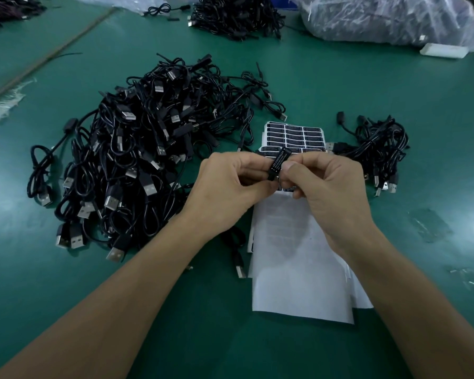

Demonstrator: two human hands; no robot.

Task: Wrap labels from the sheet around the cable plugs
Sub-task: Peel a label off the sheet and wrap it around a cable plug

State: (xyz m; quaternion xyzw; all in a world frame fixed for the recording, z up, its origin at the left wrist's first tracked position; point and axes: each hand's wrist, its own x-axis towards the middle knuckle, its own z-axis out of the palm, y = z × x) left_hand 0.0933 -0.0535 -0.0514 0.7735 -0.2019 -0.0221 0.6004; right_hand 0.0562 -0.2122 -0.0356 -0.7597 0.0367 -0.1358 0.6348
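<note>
Green table: plug between fingers.

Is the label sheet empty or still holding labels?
Still holding: label sheet shows black rows at its far end, near part bare white.

- Left hand and right hand meet at frame centre, both pinching a black labelled plug.
- Label sheet lies directly behind the hands on the green table.
- Large cable pile occupies centre left; small cable pile lies right.
</note>
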